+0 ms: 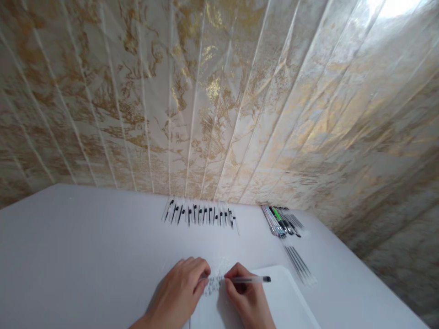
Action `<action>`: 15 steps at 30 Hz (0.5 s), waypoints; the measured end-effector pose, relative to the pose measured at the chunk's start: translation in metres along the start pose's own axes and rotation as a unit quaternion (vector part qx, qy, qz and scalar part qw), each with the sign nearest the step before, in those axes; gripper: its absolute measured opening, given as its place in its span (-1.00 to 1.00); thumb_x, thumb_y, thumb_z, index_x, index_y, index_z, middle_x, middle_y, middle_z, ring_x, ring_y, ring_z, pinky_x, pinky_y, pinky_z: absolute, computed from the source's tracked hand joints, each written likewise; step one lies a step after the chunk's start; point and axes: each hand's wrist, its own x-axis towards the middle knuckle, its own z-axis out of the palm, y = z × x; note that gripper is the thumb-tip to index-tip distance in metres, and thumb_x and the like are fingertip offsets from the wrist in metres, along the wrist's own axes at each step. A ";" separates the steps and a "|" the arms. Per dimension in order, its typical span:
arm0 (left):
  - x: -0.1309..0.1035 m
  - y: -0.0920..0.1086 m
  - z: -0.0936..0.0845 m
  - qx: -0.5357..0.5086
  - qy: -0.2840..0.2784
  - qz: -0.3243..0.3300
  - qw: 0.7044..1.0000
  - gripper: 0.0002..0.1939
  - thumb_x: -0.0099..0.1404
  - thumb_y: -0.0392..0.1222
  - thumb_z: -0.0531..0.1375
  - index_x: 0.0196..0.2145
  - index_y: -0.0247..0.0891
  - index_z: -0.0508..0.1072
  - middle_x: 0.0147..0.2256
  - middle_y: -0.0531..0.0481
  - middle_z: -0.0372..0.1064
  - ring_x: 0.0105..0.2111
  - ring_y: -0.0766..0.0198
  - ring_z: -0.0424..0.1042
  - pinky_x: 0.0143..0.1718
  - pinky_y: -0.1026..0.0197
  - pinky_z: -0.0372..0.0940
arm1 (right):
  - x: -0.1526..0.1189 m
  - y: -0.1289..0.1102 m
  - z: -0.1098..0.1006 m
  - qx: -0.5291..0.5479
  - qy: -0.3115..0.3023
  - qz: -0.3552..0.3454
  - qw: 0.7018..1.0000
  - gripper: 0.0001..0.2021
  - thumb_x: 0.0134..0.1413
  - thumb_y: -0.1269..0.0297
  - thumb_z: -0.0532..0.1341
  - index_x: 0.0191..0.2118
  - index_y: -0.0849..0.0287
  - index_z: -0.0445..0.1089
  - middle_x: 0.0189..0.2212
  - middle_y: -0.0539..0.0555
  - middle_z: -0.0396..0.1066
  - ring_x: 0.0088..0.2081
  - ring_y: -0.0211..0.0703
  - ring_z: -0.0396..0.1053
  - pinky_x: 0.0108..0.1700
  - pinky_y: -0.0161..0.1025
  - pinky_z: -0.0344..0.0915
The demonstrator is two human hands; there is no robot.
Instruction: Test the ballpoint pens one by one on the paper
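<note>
My right hand (247,294) pinches a clear-barrelled pen (255,279) that lies almost level, its black end pointing right. My left hand (181,290) is closed, thumb and fingertips together facing the right hand; whatever is between them is too small to name. Between the two hands lies a group of small clear and dark pieces (213,287), too blurred to identify. Under the right hand is a shallow white tray (295,292), partly hidden by the hand.
Along the table's (85,256) far edge lies a row of clear pen barrels with black caps (199,214). At the far right are bundled pens (274,221), one with bright green. Several thin dark refills (299,264) lie nearer. A gold-patterned curtain (206,114) hangs behind.
</note>
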 end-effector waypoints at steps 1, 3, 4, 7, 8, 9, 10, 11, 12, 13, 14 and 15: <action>0.000 0.001 0.000 0.004 -0.002 -0.001 1.000 -0.86 0.24 -0.38 0.09 -0.35 -0.15 0.36 -0.34 0.08 0.41 -0.30 0.17 0.34 -0.25 0.18 0.09 | 0.000 0.000 0.000 -0.004 0.002 0.001 1.000 -0.83 -0.07 0.19 0.19 -0.52 0.18 0.29 -0.64 -0.07 0.17 -0.54 -0.29 0.06 -0.49 -0.33 -0.01; 0.000 0.003 -0.002 0.010 -0.008 -0.003 1.000 -0.85 0.25 -0.39 0.08 -0.36 -0.16 0.35 -0.34 0.08 0.40 -0.30 0.18 0.34 -0.25 0.18 0.10 | 0.000 0.000 0.000 -0.018 0.002 -0.005 1.000 -0.84 -0.08 0.21 0.17 -0.52 0.18 0.30 -0.64 -0.07 0.17 -0.55 -0.29 0.06 -0.50 -0.33 -0.02; 0.000 0.003 -0.002 0.013 -0.011 -0.004 1.000 -0.85 0.25 -0.39 0.07 -0.36 -0.17 0.34 -0.34 0.07 0.40 -0.30 0.18 0.34 -0.25 0.18 0.10 | 0.000 0.001 0.001 -0.027 0.001 -0.009 1.000 -0.85 -0.08 0.22 0.17 -0.53 0.18 0.30 -0.65 -0.07 0.17 -0.55 -0.29 0.05 -0.50 -0.33 -0.02; -0.001 0.004 -0.003 0.017 -0.011 -0.001 1.000 -0.84 0.24 -0.40 0.07 -0.35 -0.16 0.34 -0.33 0.07 0.40 -0.29 0.18 0.34 -0.25 0.18 0.10 | 0.000 0.002 0.001 -0.034 -0.003 -0.014 0.999 -0.86 -0.08 0.25 0.16 -0.54 0.19 0.29 -0.66 -0.08 0.17 -0.56 -0.30 0.04 -0.51 -0.33 -0.03; -0.001 0.003 -0.003 0.017 -0.009 0.001 1.000 -0.84 0.24 -0.40 0.07 -0.35 -0.16 0.35 -0.33 0.07 0.40 -0.29 0.18 0.34 -0.25 0.18 0.11 | 0.001 0.002 0.001 -0.028 -0.004 -0.010 1.000 -0.86 -0.08 0.25 0.15 -0.53 0.19 0.29 -0.66 -0.08 0.16 -0.56 -0.30 0.05 -0.51 -0.33 -0.02; -0.001 0.003 -0.003 0.018 -0.007 0.002 1.000 -0.84 0.24 -0.40 0.07 -0.35 -0.16 0.35 -0.33 0.07 0.40 -0.29 0.18 0.34 -0.25 0.18 0.11 | 0.001 0.002 0.001 -0.023 -0.004 -0.007 1.000 -0.87 -0.08 0.26 0.15 -0.53 0.19 0.28 -0.66 -0.08 0.16 -0.56 -0.30 0.05 -0.51 -0.33 -0.02; -0.001 0.002 -0.002 0.019 -0.005 0.003 1.000 -0.84 0.24 -0.40 0.07 -0.35 -0.16 0.35 -0.33 0.07 0.40 -0.29 0.18 0.34 -0.25 0.18 0.11 | 0.000 0.002 0.001 -0.020 -0.004 -0.005 1.000 -0.87 -0.08 0.26 0.16 -0.53 0.19 0.28 -0.66 -0.08 0.16 -0.56 -0.30 0.06 -0.51 -0.34 -0.02; -0.002 0.002 -0.002 0.020 -0.004 0.003 1.000 -0.84 0.25 -0.40 0.07 -0.35 -0.16 0.35 -0.34 0.07 0.40 -0.29 0.18 0.34 -0.26 0.18 0.11 | 0.000 0.003 0.001 -0.021 -0.003 -0.005 1.000 -0.88 -0.08 0.27 0.16 -0.53 0.19 0.29 -0.66 -0.08 0.16 -0.55 -0.30 0.06 -0.51 -0.34 -0.02; -0.002 0.002 -0.002 0.020 -0.004 0.002 1.000 -0.84 0.25 -0.40 0.07 -0.35 -0.16 0.35 -0.34 0.07 0.40 -0.29 0.18 0.34 -0.26 0.18 0.11 | 0.000 0.003 0.001 -0.024 -0.001 -0.007 1.000 -0.88 -0.09 0.27 0.16 -0.53 0.19 0.29 -0.65 -0.09 0.16 -0.55 -0.30 0.06 -0.51 -0.34 -0.02; -0.001 0.002 -0.002 0.021 -0.004 0.002 1.000 -0.85 0.25 -0.39 0.07 -0.35 -0.16 0.35 -0.34 0.07 0.40 -0.29 0.18 0.34 -0.26 0.18 0.11 | 0.000 0.002 0.001 -0.027 0.000 -0.009 1.000 -0.88 -0.09 0.28 0.16 -0.53 0.19 0.29 -0.65 -0.09 0.15 -0.55 -0.30 0.06 -0.51 -0.34 -0.03; -0.001 0.002 -0.002 0.021 -0.005 0.001 1.000 -0.85 0.25 -0.39 0.07 -0.35 -0.16 0.35 -0.34 0.07 0.40 -0.29 0.18 0.34 -0.26 0.18 0.11 | 0.000 0.002 0.000 -0.029 0.000 -0.011 1.000 -0.89 -0.09 0.28 0.16 -0.53 0.19 0.29 -0.65 -0.09 0.15 -0.55 -0.30 0.05 -0.50 -0.33 -0.03; -0.001 0.002 -0.003 0.020 -0.005 0.001 1.000 -0.85 0.25 -0.39 0.07 -0.35 -0.16 0.35 -0.34 0.07 0.40 -0.29 0.18 0.34 -0.26 0.18 0.11 | 0.000 0.001 0.000 -0.028 0.000 -0.010 1.000 -0.89 -0.09 0.28 0.16 -0.53 0.18 0.29 -0.65 -0.09 0.14 -0.55 -0.30 0.05 -0.50 -0.33 -0.03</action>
